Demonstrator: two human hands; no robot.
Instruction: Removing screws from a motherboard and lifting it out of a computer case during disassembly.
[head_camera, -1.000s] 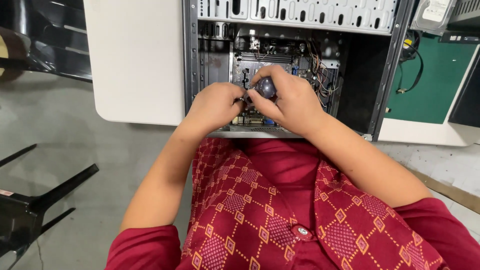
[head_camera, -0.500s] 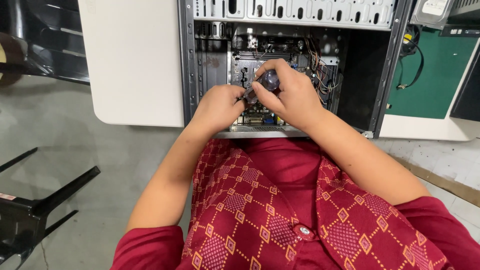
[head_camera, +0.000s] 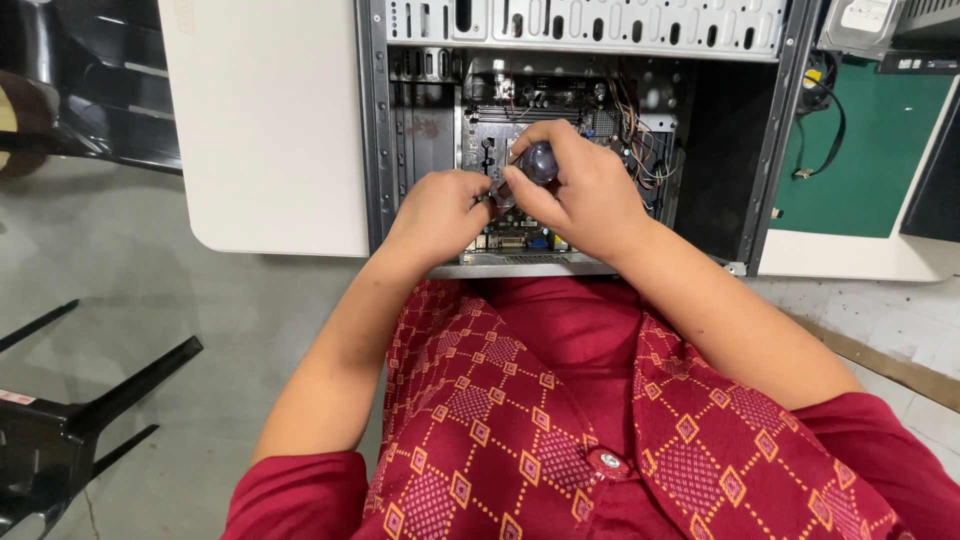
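Surroundings: grey concrete floor (head_camera: 130, 290) lies below, with a black chair (head_camera: 70, 420) at the near left and a white table (head_camera: 270, 130) carrying the work.
Head view, case: an open computer case (head_camera: 570, 60) lies on the table with its inside facing up; a perforated metal drive bay runs along its far edge, and a motherboard (head_camera: 520, 130) with a bundle of coloured wires (head_camera: 640, 140) sits in the middle.
Head view, right side: a green mat (head_camera: 860, 150) covers the table to the right, with a black cable (head_camera: 820, 110) and a silver drive (head_camera: 860, 20) at the far right corner.
Right hand: the right hand (head_camera: 590, 195) is wrapped closed around the rounded translucent handle of a screwdriver (head_camera: 535, 160), held upright over the motherboard, near the middle of the case.
Left hand: the left hand (head_camera: 435, 215) is curled, its fingertips pinching at the screwdriver's shaft just below the handle; I cannot tell whether it holds anything else.
Change: compared with a second ago, both hands have stayed over the same spot on the board, the handle barely shifted, the left hand pressed a little closer to the right.
Reading: judged from this, the tool remains seated on one fastener and the work there is not finished.
Person: red patterned shirt (head_camera: 560, 420) fills the near foreground.
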